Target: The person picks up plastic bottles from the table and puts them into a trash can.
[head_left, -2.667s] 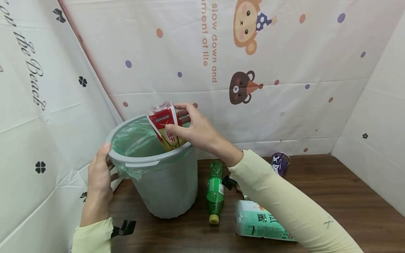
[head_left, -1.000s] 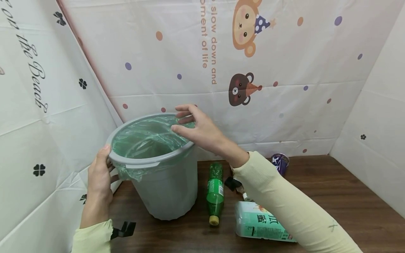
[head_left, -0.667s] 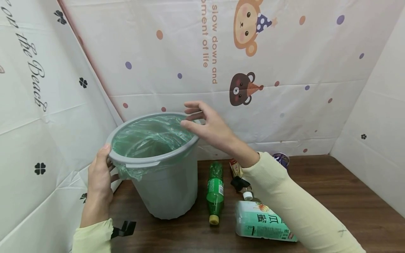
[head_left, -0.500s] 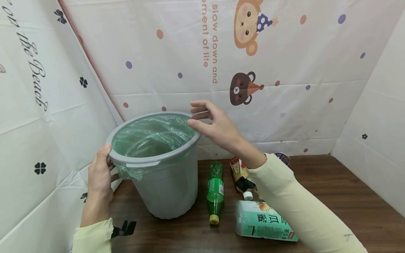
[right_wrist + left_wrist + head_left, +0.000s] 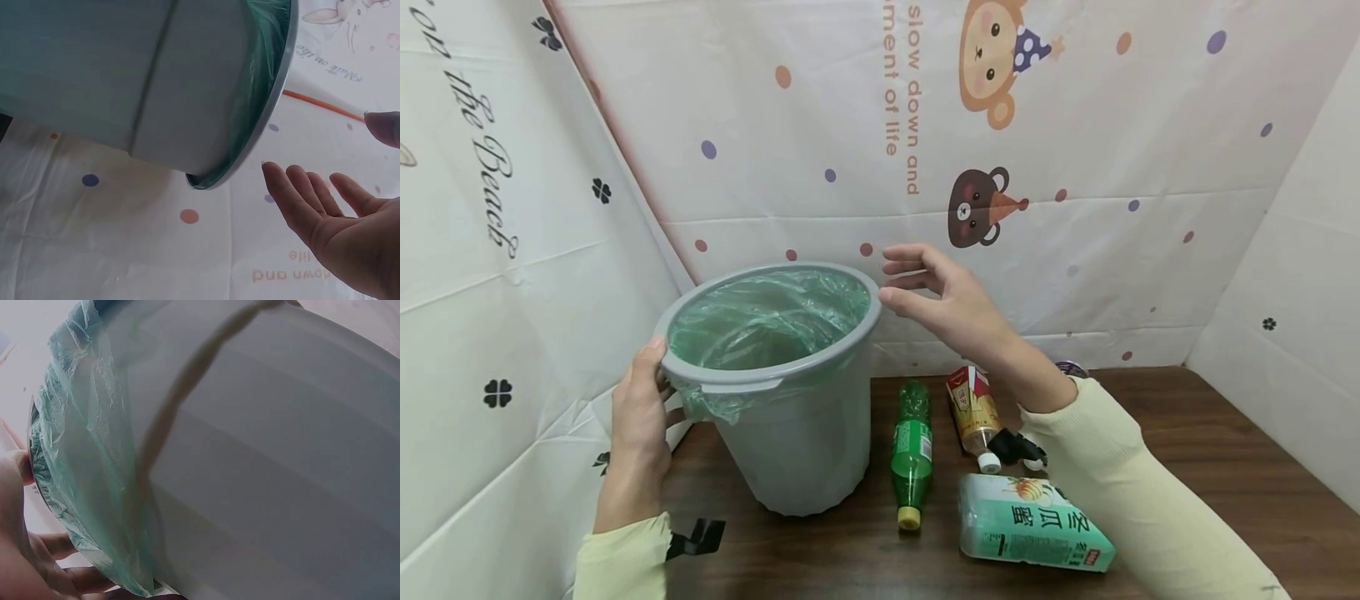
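Observation:
A grey trash bin (image 5: 797, 442) stands at the left of the table, lined with a thin green plastic bag (image 5: 760, 312) folded over its rim. My left hand (image 5: 638, 417) grips the rim at its left side, thumb on the edge; in the left wrist view its fingers (image 5: 84, 578) lie against the bag's overhang. Just right of the rim, my right hand (image 5: 955, 304) hovers with fingers spread and nothing held. The right wrist view shows its palm (image 5: 356, 240) bare, apart from the bin wall (image 5: 200, 81). The bin's bottom is hidden from the head view.
Right of the bin lie a green bottle (image 5: 913, 454) with a yellow cap, a bottle (image 5: 976, 412) with a red and yellow label, and a large green-labelled drink container (image 5: 1030, 525). A purple can (image 5: 1071, 368) is mostly hidden behind the right arm.
The red and yellow drink container my right hand held over the bin is gone from it and out of sight. That hand has moved right, off the bin's opening. My left hand keeps its grip.

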Action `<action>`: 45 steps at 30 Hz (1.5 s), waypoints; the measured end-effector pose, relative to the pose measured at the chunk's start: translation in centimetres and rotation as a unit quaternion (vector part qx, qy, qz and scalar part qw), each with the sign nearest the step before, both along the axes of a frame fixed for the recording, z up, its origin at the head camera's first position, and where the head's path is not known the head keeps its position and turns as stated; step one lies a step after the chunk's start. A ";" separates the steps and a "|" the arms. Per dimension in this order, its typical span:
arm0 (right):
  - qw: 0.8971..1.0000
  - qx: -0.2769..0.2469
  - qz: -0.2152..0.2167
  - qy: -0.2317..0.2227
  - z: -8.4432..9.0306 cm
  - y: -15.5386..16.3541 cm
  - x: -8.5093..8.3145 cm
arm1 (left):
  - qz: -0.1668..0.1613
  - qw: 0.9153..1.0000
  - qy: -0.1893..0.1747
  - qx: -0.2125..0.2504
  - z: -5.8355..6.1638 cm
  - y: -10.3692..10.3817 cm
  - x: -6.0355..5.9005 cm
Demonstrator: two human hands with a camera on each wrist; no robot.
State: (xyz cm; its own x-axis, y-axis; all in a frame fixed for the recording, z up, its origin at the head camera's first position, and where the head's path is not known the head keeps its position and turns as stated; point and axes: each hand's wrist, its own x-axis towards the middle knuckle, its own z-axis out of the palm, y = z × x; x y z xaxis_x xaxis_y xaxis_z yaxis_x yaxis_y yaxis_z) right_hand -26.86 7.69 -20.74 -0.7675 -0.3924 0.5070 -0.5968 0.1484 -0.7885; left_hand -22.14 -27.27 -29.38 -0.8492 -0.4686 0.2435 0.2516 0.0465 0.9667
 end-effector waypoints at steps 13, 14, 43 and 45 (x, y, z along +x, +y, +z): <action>0.997 0.082 -0.008 -0.004 -1.0 3.0 0.7 | 0.002 1.000 0.003 -0.002 0.0 0.0 -0.1; 0.996 0.093 -0.009 -0.002 -1.1 3.2 0.8 | 0.001 1.000 0.004 -0.001 0.0 0.0 -0.1; 0.958 0.285 0.008 -0.024 -5.7 7.7 3.0 | -0.001 1.000 0.004 0.005 0.1 -0.2 -0.1; 0.955 0.294 0.011 -0.043 -5.9 7.9 3.1 | -0.002 1.000 0.004 0.005 0.1 -0.2 -0.1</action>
State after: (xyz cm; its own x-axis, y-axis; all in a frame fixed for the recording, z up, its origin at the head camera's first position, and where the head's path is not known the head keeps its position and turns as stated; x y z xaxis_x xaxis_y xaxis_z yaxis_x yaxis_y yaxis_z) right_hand -23.74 15.55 -26.69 -0.7854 -0.6054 0.1289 -0.5407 0.5697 -0.6189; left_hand -22.23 -27.47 -29.30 -0.8487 -0.4684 0.2456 0.2600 0.0350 0.9650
